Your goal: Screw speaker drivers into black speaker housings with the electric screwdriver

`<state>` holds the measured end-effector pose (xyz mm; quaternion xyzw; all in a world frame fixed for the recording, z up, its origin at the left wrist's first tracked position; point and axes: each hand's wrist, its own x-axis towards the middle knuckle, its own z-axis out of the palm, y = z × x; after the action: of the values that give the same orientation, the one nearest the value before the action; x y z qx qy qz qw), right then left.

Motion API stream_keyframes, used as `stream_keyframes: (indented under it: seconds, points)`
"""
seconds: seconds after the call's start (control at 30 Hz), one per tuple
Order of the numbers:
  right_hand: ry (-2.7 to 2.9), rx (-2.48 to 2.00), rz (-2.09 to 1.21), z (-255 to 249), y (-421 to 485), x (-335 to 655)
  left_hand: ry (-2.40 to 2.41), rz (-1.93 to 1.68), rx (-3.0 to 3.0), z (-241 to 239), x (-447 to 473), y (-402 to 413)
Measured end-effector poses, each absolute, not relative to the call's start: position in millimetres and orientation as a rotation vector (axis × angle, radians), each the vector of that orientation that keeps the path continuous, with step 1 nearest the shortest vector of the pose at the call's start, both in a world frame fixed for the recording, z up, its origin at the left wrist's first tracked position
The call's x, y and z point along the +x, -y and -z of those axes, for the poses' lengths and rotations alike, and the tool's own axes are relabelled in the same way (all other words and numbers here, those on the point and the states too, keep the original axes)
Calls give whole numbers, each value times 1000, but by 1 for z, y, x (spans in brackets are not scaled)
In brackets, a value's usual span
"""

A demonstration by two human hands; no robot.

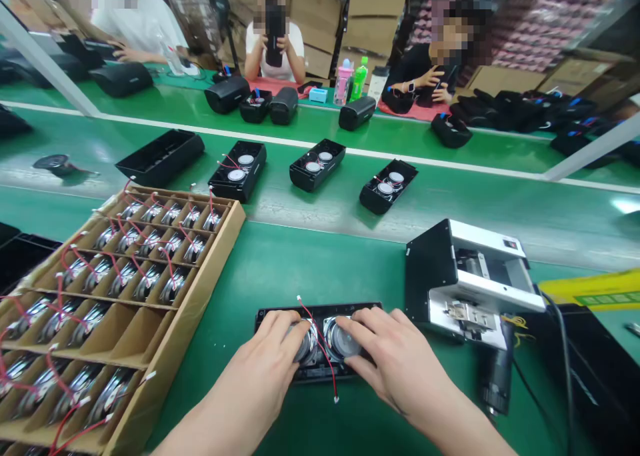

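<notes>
- Pressing down with both at once: laying left grip (273, 349) spread and flat over left driver (307, 351), laying right grip (387, 359) the same way over right driver (339, 343), closing round nothing, touching with fingertips only.
- Covering much of black speaker housing (313, 375), lying open side up on the desk just before the body. Judging it as stiff moulded plastic, light, and smooth enough for sliding. Judging the long side walls as the best place for taking hold, not the parts inside.
- Judging both drivers, sitting side by side with metal backs up, as heavy for their size and fragile on the cone side, so bearing on the rim or magnet only.
- Noting red wire (320, 346) running between the drivers, thin and limp, ending in white plug (336, 399) on the desk just past the housing's near wall. Judging it as snagging easily and unfit for pulling.
- Looking across a workshop with stacked cartons (375, 16) and three people sitting at the far side.
- Seeing conveyor belt (320, 209) carrying four more housings, one of them empty.
- Working on green desk (280, 269).
- Keeping cardboard tray (215, 269) of wired drivers at left and black-and-white machine (470, 276) at right, near but apart.
</notes>
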<state>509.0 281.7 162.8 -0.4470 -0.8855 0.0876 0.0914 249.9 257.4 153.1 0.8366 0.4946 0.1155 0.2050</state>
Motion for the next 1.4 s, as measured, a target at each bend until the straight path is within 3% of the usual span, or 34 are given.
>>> stream_keyframes:
  seconds: [0.57, 1.4]
  points:
    - [2633, -1288, -153, -155, -286, 505, -1322, -283, 2512, -136, 248, -261]
    - [2535, -1325, -422, -145, -280, 518, -1352, -289, 2539, -137, 250, -253]
